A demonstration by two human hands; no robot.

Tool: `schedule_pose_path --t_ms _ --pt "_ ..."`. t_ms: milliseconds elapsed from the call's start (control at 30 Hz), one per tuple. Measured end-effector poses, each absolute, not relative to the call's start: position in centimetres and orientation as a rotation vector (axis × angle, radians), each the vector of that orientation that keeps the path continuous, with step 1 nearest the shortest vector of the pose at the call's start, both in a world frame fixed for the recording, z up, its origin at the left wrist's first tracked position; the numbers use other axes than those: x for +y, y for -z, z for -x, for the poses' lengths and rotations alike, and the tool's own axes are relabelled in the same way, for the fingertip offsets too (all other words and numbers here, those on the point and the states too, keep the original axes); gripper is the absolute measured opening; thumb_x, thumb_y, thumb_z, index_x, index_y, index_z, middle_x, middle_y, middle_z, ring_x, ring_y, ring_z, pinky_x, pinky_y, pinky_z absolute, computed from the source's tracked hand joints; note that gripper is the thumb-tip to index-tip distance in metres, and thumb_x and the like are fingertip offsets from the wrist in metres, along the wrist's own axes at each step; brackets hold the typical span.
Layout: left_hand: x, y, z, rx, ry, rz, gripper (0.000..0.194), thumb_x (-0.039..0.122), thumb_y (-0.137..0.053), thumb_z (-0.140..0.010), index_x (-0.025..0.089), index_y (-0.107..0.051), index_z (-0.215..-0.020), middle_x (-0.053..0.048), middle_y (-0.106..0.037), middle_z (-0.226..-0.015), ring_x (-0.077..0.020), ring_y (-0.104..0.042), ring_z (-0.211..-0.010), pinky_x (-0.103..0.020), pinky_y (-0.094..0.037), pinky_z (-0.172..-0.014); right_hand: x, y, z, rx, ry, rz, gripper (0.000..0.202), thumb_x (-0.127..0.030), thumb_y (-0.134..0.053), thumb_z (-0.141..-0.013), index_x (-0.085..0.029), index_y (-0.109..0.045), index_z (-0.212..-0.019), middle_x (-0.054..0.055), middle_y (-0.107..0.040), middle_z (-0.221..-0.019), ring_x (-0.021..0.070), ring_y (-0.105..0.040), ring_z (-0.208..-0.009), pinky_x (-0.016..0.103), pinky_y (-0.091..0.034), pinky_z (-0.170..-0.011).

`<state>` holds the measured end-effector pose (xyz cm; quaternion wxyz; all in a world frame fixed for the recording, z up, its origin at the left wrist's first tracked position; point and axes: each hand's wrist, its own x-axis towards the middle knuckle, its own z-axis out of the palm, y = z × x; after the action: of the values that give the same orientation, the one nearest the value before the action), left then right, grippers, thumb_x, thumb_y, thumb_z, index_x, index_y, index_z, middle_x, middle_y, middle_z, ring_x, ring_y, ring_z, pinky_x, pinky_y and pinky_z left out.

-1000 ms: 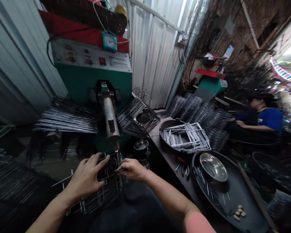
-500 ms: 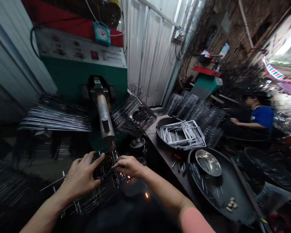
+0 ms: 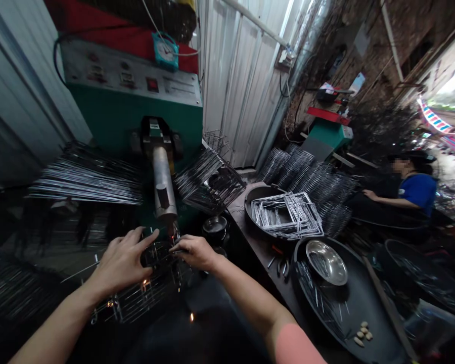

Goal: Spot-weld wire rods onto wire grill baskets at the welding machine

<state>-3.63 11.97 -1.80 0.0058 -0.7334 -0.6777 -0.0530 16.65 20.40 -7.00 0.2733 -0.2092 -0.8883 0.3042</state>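
Below the metal electrode arm (image 3: 164,189) of a green spot welder (image 3: 132,108) lies a dark wire frame (image 3: 134,303) of thin crossing rods. Spread over the left side of this frame is my left hand (image 3: 123,260), thumb and fingers apart. My right hand (image 3: 195,253) is closed, its fingertips pinching the frame's edge close under the electrode tip. A small red glow shows at the tip. Sparks (image 3: 191,317) fly low in front of the frame. Shadow hides much of the frame's middle, and its exact contact with my left palm cannot be made out.
Stacks of wire pieces (image 3: 87,179) flank the welder. At right, a black pan (image 3: 252,222) holds bright wire rectangles (image 3: 288,215); a larger tray (image 3: 379,313) holds a steel bowl (image 3: 326,263) and rods. Pliers (image 3: 284,268) lie beside it. A person (image 3: 413,189) sits far right.
The electrode tip now glows red, and sparks appear farther left, near my left hand. Both hands have shifted slightly left. The whole view has tilted a little.
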Motion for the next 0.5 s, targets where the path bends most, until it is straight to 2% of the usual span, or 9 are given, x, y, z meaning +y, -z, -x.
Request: schedule_pose_path --t_ms 167,200,333,500 --pt "12.1 2.4 4.0 -2.13 0.229 2.259 0.072 0.029 -0.06 -0.073 0.016 -0.052 -0.143 -0.022 -0.051 -0.147 -0.038 -0.043 -0.141 -0.052 -0.04 -0.11 19.4 8.4 -17.6 -2.182 -0.889 0.675 0.036 -0.026 -0.081 -0.081 -0.021 -0.072 -0.115 0.007 -0.074 -0.112 0.0188 -0.07 -0.103 0.029 -0.053 -0.093" --pt "12.4 2.5 4.1 -2.144 0.24 2.256 0.073 0.029 -0.059 -0.073 0.016 -0.051 -0.144 -0.022 -0.051 -0.148 -0.0379 -0.043 -0.141 -0.052 -0.04 -0.11 19.4 8.7 -17.6 -2.132 -0.899 0.728 0.035 -0.025 -0.082 -0.079 -0.021 -0.073 -0.113 0.007 -0.074 -0.109 0.019 -0.07 -0.1 0.029 -0.053 -0.091" --pt "13.7 2.6 4.6 -2.199 0.247 2.265 0.076 0.028 -0.059 -0.07 0.016 -0.05 -0.144 -0.021 -0.048 -0.15 -0.0388 -0.043 -0.141 -0.051 -0.041 -0.111 20.5 9.3 -16.7 -2.052 -0.944 0.888 0.007 -0.02 -0.078 -0.082 -0.018 -0.076 -0.088 0.005 -0.074 -0.089 0.0174 -0.07 -0.085 0.027 -0.053 -0.079" --pt "14.9 2.7 5.2 -2.283 0.238 2.235 0.075 0.03 -0.058 -0.073 0.015 -0.049 -0.145 -0.019 -0.044 -0.154 -0.0367 -0.041 -0.143 -0.049 -0.04 -0.111 21.7 9.2 -15.4 -2.072 -0.899 0.912 0.004 -0.018 -0.075 -0.083 -0.02 -0.074 -0.087 0.003 -0.074 -0.089 0.0167 -0.069 -0.086 0.026 -0.052 -0.08"
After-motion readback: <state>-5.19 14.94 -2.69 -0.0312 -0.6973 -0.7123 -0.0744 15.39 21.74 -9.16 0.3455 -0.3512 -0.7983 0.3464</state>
